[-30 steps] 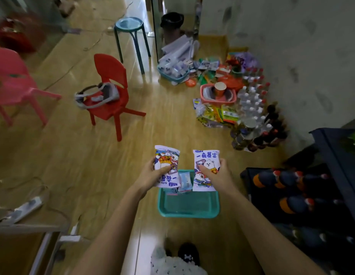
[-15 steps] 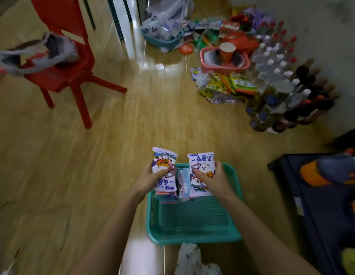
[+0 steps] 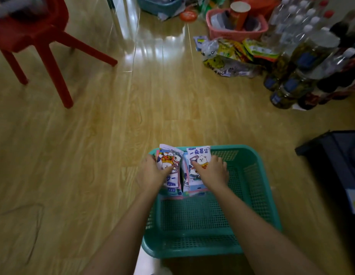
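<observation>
At the far left corner of the teal mesh basket (image 3: 192,252), on the wooden floor (image 3: 93,135): two small stacks of cartoon-printed packets, side by side. Our left hand (image 3: 152,174) grasps the left stack (image 3: 169,158), thumb across its face. Our right hand (image 3: 212,172) grasps the right stack (image 3: 199,155) the same way. Both stacks sit low inside the basket, tilted toward its far wall; we cannot tell whether they touch the bottom. Step, as we judge it: setting packets into the basket. The next move calls for lowering them fully, then loosening both grips without letting the stacks topple.
</observation>
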The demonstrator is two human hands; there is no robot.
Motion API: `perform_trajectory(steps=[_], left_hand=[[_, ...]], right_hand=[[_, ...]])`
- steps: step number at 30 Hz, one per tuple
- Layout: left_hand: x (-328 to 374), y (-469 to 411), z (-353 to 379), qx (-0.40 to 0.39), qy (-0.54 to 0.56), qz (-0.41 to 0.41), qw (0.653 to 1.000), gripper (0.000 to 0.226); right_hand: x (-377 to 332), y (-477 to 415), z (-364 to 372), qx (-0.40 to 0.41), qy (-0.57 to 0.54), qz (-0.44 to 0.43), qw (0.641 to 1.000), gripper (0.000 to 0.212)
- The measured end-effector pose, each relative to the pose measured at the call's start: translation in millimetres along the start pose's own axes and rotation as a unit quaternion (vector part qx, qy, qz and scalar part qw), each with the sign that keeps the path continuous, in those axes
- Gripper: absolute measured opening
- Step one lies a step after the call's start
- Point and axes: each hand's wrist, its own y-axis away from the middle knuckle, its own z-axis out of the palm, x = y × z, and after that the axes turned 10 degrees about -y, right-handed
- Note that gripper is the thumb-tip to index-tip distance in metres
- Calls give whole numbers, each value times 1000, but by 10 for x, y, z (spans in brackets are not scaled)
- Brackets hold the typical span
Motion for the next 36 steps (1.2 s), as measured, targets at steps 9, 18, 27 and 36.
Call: perform_trajectory(steps=[9,18,27,36], left_hand=[[690,559,-1109,33,-129,112,985,29],[2702,1944,-3763,73,-72,269,958,15],[4657,3707,-5690,153,-160,479,849,22],[5800,5725,-5988,103,-113,716,681,23]], right_hand=[[-570,626,-1120,-48,27,-54,997,47],[-1993,2145,-4162,58,-43,-152,986,28],[-2661,3848,-6861,214,26,-194,957,27],[-2024,5791,-8151,407,44,-79,909,27]])
